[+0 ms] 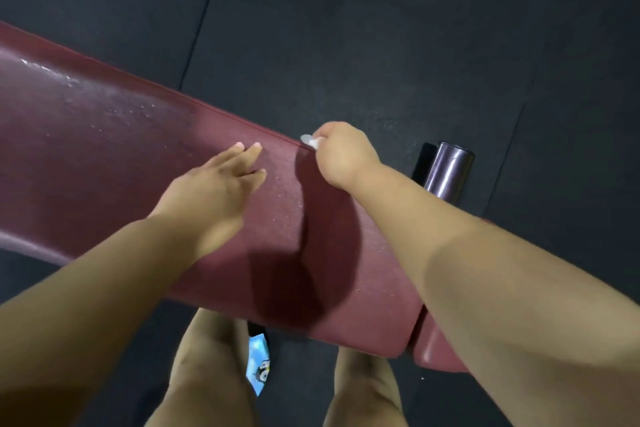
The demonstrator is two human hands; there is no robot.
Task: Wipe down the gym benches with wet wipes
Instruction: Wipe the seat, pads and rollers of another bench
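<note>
At the bench's (138, 156) far edge, the right hand (341, 156) is gripping a wipe (310, 141); the left hand (221, 187) is lying flat, fingers spread.

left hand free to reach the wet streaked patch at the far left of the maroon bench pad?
Probably yes. The left hand lies open and flat on the maroon padded bench, holding nothing, and bare pad runs from it to the wet streaked patch. The white wet wipe is in the right hand, though.

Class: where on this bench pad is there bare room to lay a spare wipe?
Free: the pad left of the left hand, though wet. Crowded: between that hand and the right hand, which grips a wipe at the far edge.
</note>
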